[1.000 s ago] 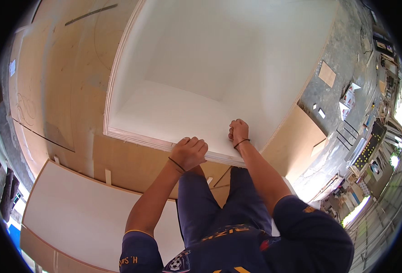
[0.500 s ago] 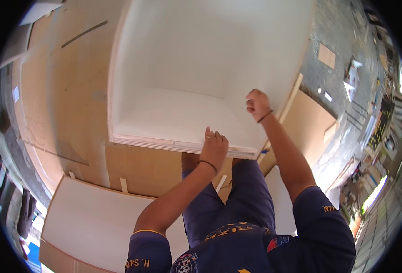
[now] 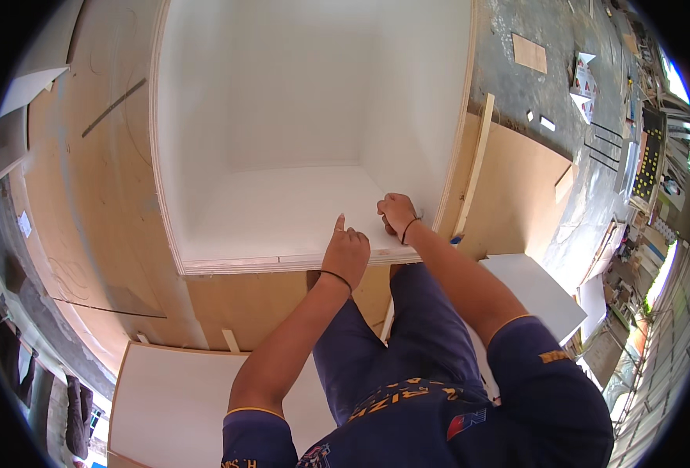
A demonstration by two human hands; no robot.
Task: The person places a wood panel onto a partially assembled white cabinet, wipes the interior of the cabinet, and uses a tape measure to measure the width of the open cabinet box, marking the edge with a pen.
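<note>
A large box-like cabinet carcass (image 3: 298,207) with white inner faces and layered plywood edges lies open in front of me. My left hand (image 3: 347,253) is at its front edge (image 3: 235,263), the index finger stretched out and the other fingers bent over the rim. The thumb is hidden. Close by on the right, my right hand (image 3: 396,215) is closed in a fist just inside the front right corner. A small thin bit shows beside its wrist, but what the fist holds is hidden.
Brown boards (image 3: 111,210) lie left of the box. A wooden strip (image 3: 476,168) runs along its right side. White panels (image 3: 204,398) lie near my legs, with another (image 3: 528,292) at right. Offcuts such as a small board (image 3: 530,53) are scattered on the grey floor.
My right hand has come down and left, from above the box's right side to near the front edge beside my left hand. The view has shifted, and my left hand stays at the edge.
</note>
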